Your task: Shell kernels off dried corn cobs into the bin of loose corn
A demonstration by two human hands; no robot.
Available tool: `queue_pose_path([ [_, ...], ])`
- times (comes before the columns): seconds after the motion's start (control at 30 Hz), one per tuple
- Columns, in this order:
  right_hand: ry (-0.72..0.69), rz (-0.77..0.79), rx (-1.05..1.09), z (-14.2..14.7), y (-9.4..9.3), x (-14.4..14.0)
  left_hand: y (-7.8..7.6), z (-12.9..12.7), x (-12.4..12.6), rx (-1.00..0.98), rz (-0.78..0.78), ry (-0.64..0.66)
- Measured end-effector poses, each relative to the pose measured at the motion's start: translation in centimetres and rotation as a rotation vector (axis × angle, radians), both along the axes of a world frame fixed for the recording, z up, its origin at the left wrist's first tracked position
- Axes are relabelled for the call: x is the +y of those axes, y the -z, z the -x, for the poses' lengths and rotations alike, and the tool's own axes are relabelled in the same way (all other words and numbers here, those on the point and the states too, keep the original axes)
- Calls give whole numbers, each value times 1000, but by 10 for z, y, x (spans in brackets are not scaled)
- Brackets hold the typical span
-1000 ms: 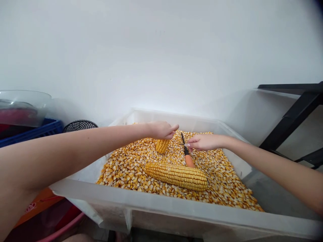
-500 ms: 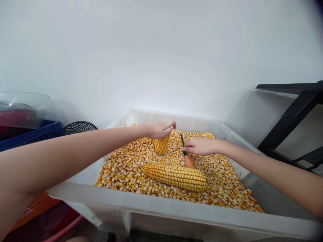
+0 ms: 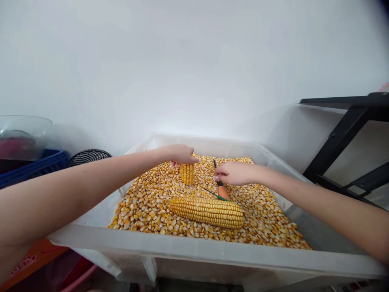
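Observation:
My left hand (image 3: 182,155) is closed round the upper part of an ear of corn (image 3: 187,174), which stands upright with its lower end at the loose kernels (image 3: 146,202). Just over the dark shaft of an orange-handled tool (image 3: 223,192) is my right hand (image 3: 234,172), its fingers loosely bent and a little apart. Whether they touch that shaft is hard to see. A thin green-handled tool (image 3: 222,198) with a dark shaft lies on the kernels below this hand. Nearer to me, a whole ear of corn (image 3: 209,213) rests on its side, partly covering the tool handles.
A translucent plastic bin (image 3: 194,243) holds the kernels and stands against a white wall (image 3: 194,73). At left are a blue crate (image 3: 51,162), a black wire basket (image 3: 89,156) and an orange bag (image 3: 33,259). A black frame (image 3: 337,134) stands at right.
My right hand has let go of the thin tool, which now lies on the kernels. My left hand has turned the held ear more upright. The view has shifted slightly.

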State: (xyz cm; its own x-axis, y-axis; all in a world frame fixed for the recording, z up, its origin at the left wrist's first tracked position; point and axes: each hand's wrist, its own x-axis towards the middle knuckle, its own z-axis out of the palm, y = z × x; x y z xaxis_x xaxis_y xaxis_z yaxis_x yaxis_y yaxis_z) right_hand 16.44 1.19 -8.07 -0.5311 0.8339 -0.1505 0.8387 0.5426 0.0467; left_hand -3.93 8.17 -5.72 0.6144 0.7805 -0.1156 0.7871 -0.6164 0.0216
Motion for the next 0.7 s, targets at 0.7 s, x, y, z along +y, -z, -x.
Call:
queue_pose_path([
  [0.7,-122,263,696,-5,-19,-216,-8,-12,-24,-308,290,205],
])
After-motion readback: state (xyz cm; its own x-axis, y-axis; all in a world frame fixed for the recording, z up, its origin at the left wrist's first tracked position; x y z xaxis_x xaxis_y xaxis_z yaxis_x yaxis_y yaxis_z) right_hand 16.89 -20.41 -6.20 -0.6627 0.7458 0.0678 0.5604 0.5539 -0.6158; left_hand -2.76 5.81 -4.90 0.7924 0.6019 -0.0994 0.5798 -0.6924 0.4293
